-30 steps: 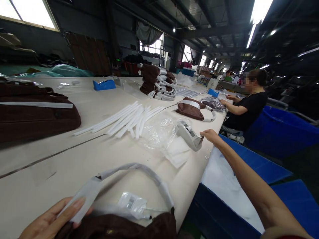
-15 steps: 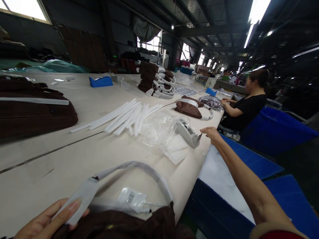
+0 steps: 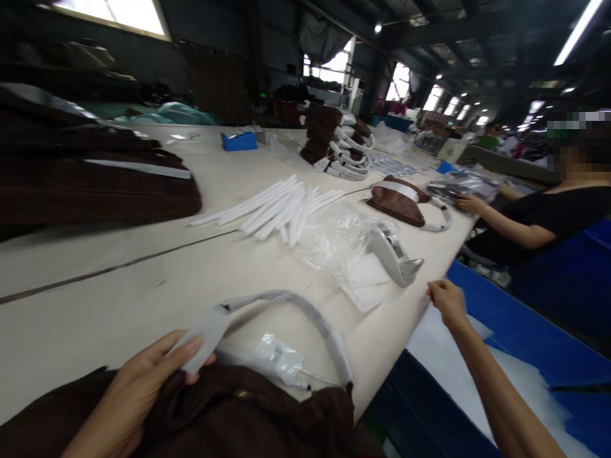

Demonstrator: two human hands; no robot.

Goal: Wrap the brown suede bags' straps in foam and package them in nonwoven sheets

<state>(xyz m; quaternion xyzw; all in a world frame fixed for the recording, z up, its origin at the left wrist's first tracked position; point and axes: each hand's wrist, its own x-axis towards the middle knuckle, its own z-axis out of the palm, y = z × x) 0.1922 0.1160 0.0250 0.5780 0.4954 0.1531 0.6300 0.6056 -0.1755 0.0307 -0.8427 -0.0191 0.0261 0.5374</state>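
Observation:
A dark brown bag (image 3: 267, 420) lies at the table's near edge, its strap (image 3: 296, 302) arching up in a pale white wrapping. My left hand (image 3: 157, 366) pinches a flat white wrapping sheet (image 3: 207, 337) round the strap's left end, thumb on top. A barcoded tag in clear plastic (image 3: 279, 356) rests inside the strap's loop. My right hand (image 3: 446, 299) is closed, fingertips pressed together, just off the table edge beside the grey tape dispenser (image 3: 394, 254). Whatever those fingers hold, if anything, is too small to make out.
White foam strips (image 3: 281, 207), a crumpled clear bag (image 3: 334, 238) and a stack of brown bags (image 3: 329, 137) lie on the table (image 3: 119, 324). More brown bags (image 3: 119, 184) are at left. A co-worker (image 3: 548, 210) handles a plastic-covered bag. White sheets (image 3: 506, 381) fill a blue bin below right.
My right hand has pulled away from the tape dispenser's cutter, toward me, and its fingers have closed. My left hand keeps its hold on the wrapping. The view has swung left.

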